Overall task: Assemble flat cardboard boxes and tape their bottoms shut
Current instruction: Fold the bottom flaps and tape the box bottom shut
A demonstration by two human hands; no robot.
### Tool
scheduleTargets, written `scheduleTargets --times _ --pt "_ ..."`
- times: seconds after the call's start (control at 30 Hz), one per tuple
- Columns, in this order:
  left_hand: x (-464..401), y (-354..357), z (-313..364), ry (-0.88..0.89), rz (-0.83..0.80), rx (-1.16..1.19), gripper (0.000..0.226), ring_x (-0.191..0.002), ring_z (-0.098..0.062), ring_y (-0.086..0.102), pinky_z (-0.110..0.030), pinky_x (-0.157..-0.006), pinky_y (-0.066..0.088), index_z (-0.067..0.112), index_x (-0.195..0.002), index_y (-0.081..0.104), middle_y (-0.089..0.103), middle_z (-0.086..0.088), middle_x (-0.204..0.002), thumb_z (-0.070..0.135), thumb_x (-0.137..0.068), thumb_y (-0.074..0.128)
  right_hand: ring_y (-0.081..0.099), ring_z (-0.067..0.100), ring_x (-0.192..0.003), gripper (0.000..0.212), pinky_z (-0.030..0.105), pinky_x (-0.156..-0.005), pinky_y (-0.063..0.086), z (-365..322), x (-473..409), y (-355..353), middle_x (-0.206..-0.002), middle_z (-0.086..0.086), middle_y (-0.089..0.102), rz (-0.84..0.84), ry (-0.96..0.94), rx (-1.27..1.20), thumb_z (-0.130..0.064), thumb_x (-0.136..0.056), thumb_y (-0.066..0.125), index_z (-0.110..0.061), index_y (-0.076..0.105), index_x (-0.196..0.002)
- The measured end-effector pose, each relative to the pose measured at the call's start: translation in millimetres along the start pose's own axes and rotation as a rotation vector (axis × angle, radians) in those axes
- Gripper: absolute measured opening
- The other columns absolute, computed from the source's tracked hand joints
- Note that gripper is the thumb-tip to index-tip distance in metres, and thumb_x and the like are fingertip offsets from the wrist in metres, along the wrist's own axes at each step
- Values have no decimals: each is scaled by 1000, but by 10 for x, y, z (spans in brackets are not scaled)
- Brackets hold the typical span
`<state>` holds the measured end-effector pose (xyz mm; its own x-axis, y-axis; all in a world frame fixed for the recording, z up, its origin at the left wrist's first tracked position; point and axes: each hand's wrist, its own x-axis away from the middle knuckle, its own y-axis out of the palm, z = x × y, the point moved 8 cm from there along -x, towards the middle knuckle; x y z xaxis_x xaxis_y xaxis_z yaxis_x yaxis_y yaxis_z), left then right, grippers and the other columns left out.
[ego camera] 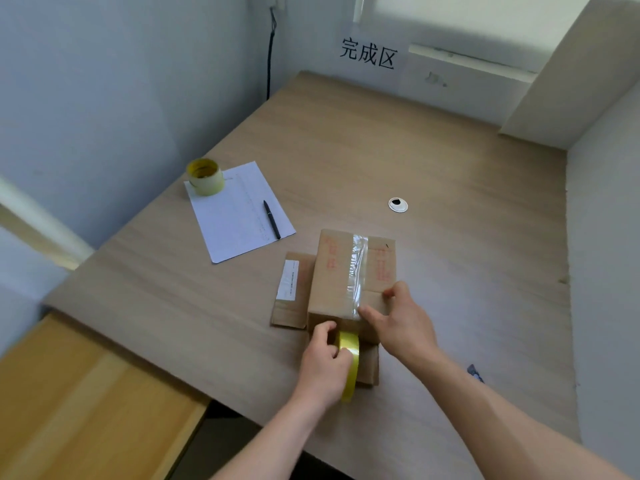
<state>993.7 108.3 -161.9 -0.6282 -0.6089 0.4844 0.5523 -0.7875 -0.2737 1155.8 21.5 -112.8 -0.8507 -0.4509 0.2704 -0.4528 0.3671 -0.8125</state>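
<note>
A small assembled cardboard box (339, 271) with red print stands on the wooden table (450, 202), a strip of clear tape (358, 268) running along its top seam. My left hand (323, 362) grips a yellow tape roll (349, 362) held against the box's near face. My right hand (401, 320) rests on the box's near top edge, index finger on the tape end, thumb on the box top. Flattened cardboard (291, 289) with a white label lies under and to the left of the box.
A white sheet of paper (235, 216) with a black pen (272, 220) lies at the left, a second tape roll (205, 176) on its far corner. A round cable grommet (398, 204) is set in the table. A lower wooden surface (86, 410) adjoins at the near left.
</note>
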Motion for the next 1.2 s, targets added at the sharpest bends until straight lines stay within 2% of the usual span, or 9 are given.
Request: scheduleTargets --times 0.13,0.33,0.47,0.6,0.67,0.8,0.97,1.1,1.2 --pt "-44 11 9 -110 1 28 43 -92 -25 67 -43 -87 55 20 -117 63 71 -6 -96 22 -75 55 59 22 -88 47 36 -73 49 7 -5 -23 -104 -7 63 3 4 -9 -62 -77 66 -35 37 -103" --pt "-185 77 36 -183 148 139 21 -63 -26 51 -32 -60 42 11 -60 58 54 -1 -58 16 -80 60 62 27 -95 47 41 -81 52 -3 -18 -13 -103 -4 64 -4 -12 -14 -59 -77 65 -32 37 -104" --pt "-219 139 -86 -271 239 277 14 -74 -38 64 -50 -73 56 5 -69 61 59 -12 -68 12 -82 60 61 25 -94 42 39 -79 50 44 -28 -1 -102 -6 62 -60 -39 -53 -57 -83 61 -34 38 -109" --pt "-316 132 -160 -263 231 278 18 -70 -33 60 -41 -65 51 -7 -79 63 60 -17 -70 11 -81 62 60 18 -92 50 38 -78 48 702 116 -304 -96 -9 62 72 55 -154 -56 -90 52 -37 39 -134" --pt "-345 123 -184 -261 215 300 23 -67 -29 55 -39 -63 45 -14 -84 61 59 -19 -71 9 -79 62 58 24 -107 60 39 -86 48 1362 357 -442 -116 1 61 159 212 -19 -43 -86 62 -30 40 -140" --pt "-300 155 -158 -270 187 329 15 -63 -33 63 -37 -59 51 -6 -83 65 66 -31 -84 9 -85 62 47 32 -121 63 39 -98 44 2425 863 -263 -131 12 50 -33 437 343 -34 -84 60 -19 40 -142" --pt "-271 144 -122 -240 193 331 13 -65 -34 63 -34 -54 50 2 -75 63 64 -26 -80 10 -86 62 58 30 -84 38 38 -71 45 2153 806 -371 -96 12 64 127 277 -51 -19 -90 46 -18 55 -127" --pt "-262 141 -123 -240 183 332 13 -67 -39 68 -38 -58 53 5 -76 65 67 -29 -84 13 -86 63 61 16 -88 37 31 -75 46 985 837 -500 -102 -1 66 153 -373 -54 -9 -89 61 -17 63 -125" --pt "-262 142 -129 -241 178 323 14 -83 -45 68 -52 -72 57 7 -75 68 69 -27 -85 17 -84 65 62 18 -79 40 37 -63 52 534 862 -444 -98 -6 62 48 -546 63 -11 -88 68 -21 64 -126"
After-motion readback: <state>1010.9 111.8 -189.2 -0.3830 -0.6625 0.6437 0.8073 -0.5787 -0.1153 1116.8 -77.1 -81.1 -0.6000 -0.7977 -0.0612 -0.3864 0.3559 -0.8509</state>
